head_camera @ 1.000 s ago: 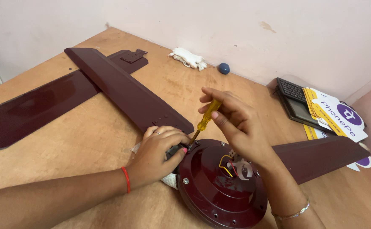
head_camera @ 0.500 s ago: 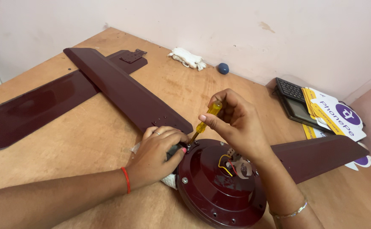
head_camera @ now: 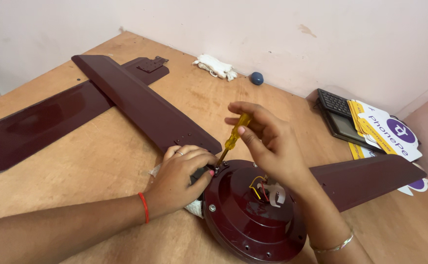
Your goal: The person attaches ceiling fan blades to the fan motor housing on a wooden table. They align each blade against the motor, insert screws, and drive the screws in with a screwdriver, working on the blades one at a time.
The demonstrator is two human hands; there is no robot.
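Right hand grips a yellow-handled screwdriver (tip at the rim) on the round maroon metal fan motor housing; left hand is closed on its edge, on the wooden tabletop.

Your left hand wears a thin ring on one finger, and a red thread band circles that wrist, with the forearm bare below it. Your right hand has pink polish on the thumbnail, and a slim silver bangle sits loose round its wrist. Neither arm shows a sleeve.
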